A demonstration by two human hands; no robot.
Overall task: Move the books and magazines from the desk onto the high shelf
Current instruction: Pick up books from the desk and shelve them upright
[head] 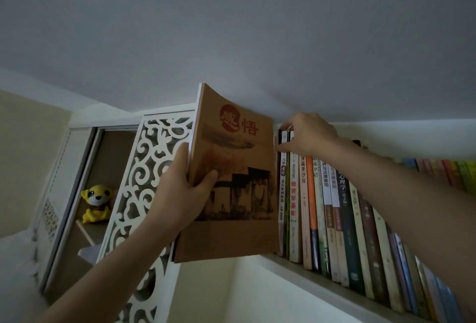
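Note:
I look up at the high shelf (296,270), where a row of upright books (334,209) runs off to the right. My left hand (180,189) grips a brown magazine (239,232) by its left edge and holds it upright at the left end of the row. The cover bears a red circle and a dark building picture. My right hand (306,134) rests on the tops of the leftmost shelved books, fingers pinching them and tilting them to the right. The desk is out of view.
A white carved fretwork panel (139,183) stands just left of the magazine. Behind it an open cabinet niche holds a yellow plush toy (96,203). The ceiling (231,26) lies close above the book tops.

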